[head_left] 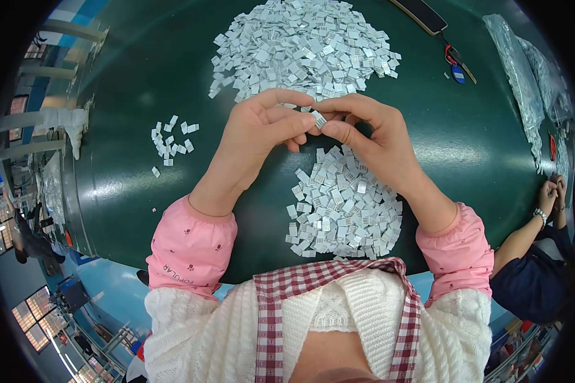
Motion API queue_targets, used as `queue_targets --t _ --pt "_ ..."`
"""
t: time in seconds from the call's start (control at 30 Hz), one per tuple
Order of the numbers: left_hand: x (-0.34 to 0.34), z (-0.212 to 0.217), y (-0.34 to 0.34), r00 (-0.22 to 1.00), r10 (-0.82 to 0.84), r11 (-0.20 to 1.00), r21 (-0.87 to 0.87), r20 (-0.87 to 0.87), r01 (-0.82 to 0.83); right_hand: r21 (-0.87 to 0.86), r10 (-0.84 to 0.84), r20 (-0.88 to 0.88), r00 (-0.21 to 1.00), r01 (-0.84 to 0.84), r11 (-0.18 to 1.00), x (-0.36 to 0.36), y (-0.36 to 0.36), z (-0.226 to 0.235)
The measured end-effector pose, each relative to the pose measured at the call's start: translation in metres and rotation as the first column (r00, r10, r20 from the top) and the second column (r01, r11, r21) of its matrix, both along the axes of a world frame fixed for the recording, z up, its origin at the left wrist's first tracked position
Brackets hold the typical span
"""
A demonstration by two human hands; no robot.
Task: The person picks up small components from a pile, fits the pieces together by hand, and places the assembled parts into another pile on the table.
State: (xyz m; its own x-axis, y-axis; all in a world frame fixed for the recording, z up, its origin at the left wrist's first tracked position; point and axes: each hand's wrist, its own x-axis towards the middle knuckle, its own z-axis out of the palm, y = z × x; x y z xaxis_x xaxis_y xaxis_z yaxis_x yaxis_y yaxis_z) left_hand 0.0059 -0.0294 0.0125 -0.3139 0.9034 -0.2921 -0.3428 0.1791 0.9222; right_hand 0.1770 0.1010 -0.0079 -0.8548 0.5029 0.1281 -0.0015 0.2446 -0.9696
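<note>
My left hand (265, 124) and my right hand (370, 131) meet above the dark green table (140, 83). Between their fingertips they pinch one small white ribbed piece (319, 119). A big heap of the same white pieces (303, 48) lies just beyond my hands. A second, flatter heap (345, 204) lies under my right wrist, close to my body. A small scatter of pieces (170, 139) sits to the left of my left hand. Both forearms wear pink sleeve covers.
A dark flat device (421, 14) and a red and blue key fob (455, 64) lie at the far right. Clear plastic bags (524, 76) run along the right edge. Another person's hands (551, 191) rest on the table's right rim.
</note>
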Motion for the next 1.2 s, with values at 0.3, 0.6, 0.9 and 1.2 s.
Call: queue_targets --t 0.3,0.6,0.9,1.2 --pt "-0.002 -0.002 -0.002 0.992 -0.009 1.0 -0.011 0.125 0.01 -0.168 0.021 0.058 0.998 -0.011 0.986 -0.001 -0.001 -0.001" --pt "-0.001 0.0 -0.001 0.992 0.013 0.999 -0.031 0.122 -0.009 -0.238 -0.029 -0.014 0.999 0.025 0.971 -0.003 -0.001 -0.003" --pt "-0.044 -0.003 -0.014 0.602 -0.059 0.998 -0.068 -0.797 0.008 0.181 0.351 0.151 0.924 -0.375 0.909 0.013 0.025 0.016" --pt "-0.029 -0.014 -0.016 0.336 -0.136 0.989 -0.109 -0.932 0.097 0.369 0.428 0.265 0.864 -0.501 0.782 0.016 0.015 0.018"
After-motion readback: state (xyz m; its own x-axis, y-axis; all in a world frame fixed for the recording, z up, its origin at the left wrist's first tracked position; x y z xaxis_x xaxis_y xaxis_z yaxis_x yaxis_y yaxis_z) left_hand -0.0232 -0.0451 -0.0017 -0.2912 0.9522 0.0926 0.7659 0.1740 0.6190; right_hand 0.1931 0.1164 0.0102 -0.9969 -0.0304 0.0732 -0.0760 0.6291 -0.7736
